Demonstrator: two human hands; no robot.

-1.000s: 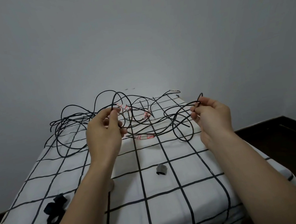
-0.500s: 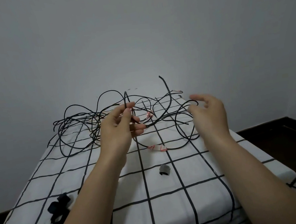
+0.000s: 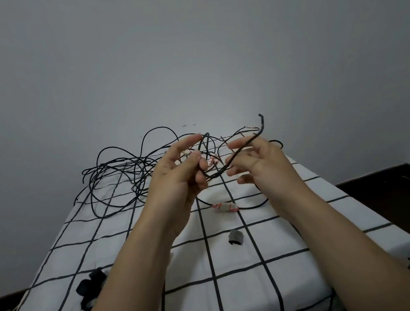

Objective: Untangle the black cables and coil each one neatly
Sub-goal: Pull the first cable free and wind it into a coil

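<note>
Moved: both hands have drawn close together above the far half of the table, and the free end (image 3: 261, 119) that stood between them now rises beyond the right hand
Left hand (image 3: 180, 176): thumb and curled fingers pinch a strand (image 3: 215, 175); the index finger is stretched out
Right hand (image 3: 259, 163): fingers loosely spread, the strand crossing them; whether they grip it I cannot tell
Black cables (image 3: 112, 172): mostly heaped at the far left of the checked cloth (image 3: 243, 294), with loops reaching to the hands
Risk: pulling the strand while it crosses other loops would likely cinch a knot; the taped tags (image 3: 225, 207) could snag; a loose right-hand hold could let the end spring back
Containers: none shows; a grey band (image 3: 235, 237) and black straps (image 3: 89, 288) lie loose on the cloth
</note>
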